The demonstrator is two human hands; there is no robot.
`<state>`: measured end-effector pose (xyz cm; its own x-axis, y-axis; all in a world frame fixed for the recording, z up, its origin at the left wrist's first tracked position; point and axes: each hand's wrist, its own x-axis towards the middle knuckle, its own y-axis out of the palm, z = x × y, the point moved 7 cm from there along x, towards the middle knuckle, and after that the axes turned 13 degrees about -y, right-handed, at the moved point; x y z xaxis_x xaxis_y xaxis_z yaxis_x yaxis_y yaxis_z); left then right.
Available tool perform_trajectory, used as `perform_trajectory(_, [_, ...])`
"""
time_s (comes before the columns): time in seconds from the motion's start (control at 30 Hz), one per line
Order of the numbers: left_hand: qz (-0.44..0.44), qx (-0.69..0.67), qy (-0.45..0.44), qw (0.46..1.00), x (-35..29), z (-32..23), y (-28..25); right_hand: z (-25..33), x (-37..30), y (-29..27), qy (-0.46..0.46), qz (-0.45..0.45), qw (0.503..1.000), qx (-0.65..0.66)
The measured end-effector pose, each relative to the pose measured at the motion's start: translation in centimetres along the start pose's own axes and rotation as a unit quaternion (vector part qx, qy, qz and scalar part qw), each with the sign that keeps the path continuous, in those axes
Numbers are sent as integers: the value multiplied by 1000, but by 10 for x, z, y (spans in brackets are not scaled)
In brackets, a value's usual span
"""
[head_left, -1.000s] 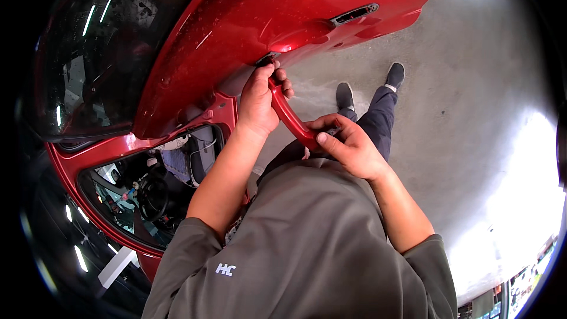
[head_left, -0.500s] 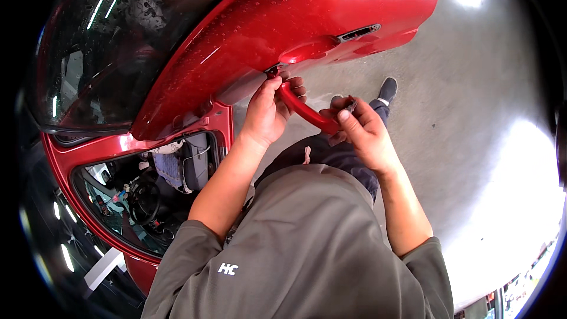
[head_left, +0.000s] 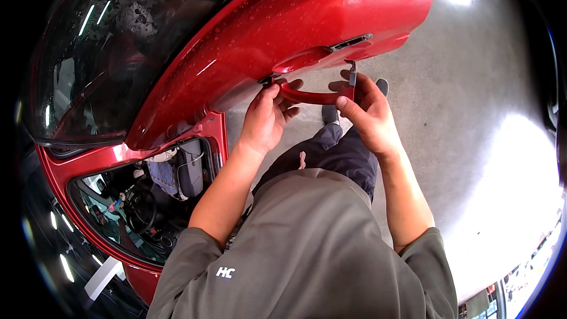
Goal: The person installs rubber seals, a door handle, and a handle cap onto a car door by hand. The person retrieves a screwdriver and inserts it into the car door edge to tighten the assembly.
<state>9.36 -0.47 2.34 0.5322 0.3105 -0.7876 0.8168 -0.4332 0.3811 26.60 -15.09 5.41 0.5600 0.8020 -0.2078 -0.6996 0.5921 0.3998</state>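
Note:
A curved red car door handle (head_left: 316,98) spans the gap between my hands, just in front of the red car door (head_left: 248,38). My left hand (head_left: 264,121) pinches its left end with thumb and fingers, close to a dark opening (head_left: 269,78) in the door skin. Around the handle's right end my right hand (head_left: 371,121) is closed, the thumb on the near side. From that end a grey prong (head_left: 352,77) points toward the door. Beyond the handle lie the door's rounded recess (head_left: 301,59) and a second dark slot (head_left: 352,42). Whether the left end sits inside its opening is hidden.
The door stands open, with its water-spotted window (head_left: 100,77) on the left. Below it, the red door frame (head_left: 115,153) surrounds the cabin, where a steering wheel (head_left: 142,210) and a seat show. Grey floor (head_left: 443,118) extends to the right; my shoes are beneath the handle.
My right hand has turned and moved slightly up, swinging the handle's right end toward the door. The handle now lies more level, its prong facing the door. My left hand keeps its pinch.

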Motion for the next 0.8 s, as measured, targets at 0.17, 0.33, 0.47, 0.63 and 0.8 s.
perform_trajectory(0.17, [9,21,12,1000,0,2,-1,-5,-6,3,29,31,998,-39])
perform_trajectory(0.33, [24,28,26,999,-2,0,-3,-14,-10,6,35,24,999,-13])
perform_trajectory(0.47, [28,16,31,999,0,1,-3,-12,-4,6,29,15,999,0])
perform_trajectory(0.63, [18,10,28,999,0,0,2,-13,5,5,5,3,1000,14])
perform_trajectory(0.8, [13,3,35,999,3,-3,3,-17,16,4,-22,-29,999,27])
